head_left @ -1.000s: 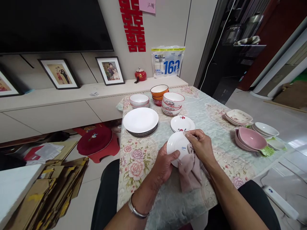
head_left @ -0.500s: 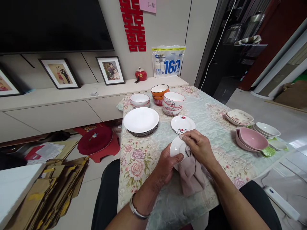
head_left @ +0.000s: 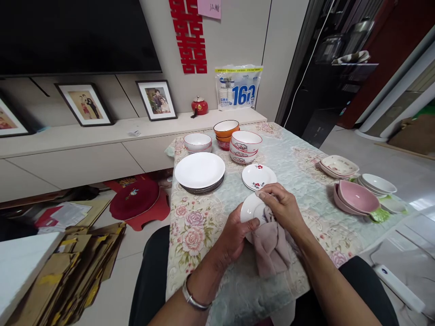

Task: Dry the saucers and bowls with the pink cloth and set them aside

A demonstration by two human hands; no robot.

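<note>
White plate: held tilted above the near part of the table, just in front of the small flowered plates; its right side and part of its lower edge lie behind the cloth, so the full outline cannot be traced
Left hand: closed on the plate's left edge, thumb on the side facing the camera, the other fingers mostly hidden behind it
Right hand: fingers curled in, gripping the cloth against the plate's upper right rim; how far the fingertips reach round the rim cannot be told
Cloth: dusky pink, bunched over the plate and hanging below it in folds
Small flowered plates: stacked on the table, their near edge partly covered by the right hand
Large white plates: stacked to the left, only rims showing under the top one
Patterned bowls: nested in one another, hiding part of the orange bowls behind
Pink dishes: leaf-shaped, one sitting inside another, at the table's right
Clear bag: printed 160, standing on the cabinet; pale contents, hard to make out behind the print
Red pot: lidded, its inside hidden
Television: cut off at top and left
</note>
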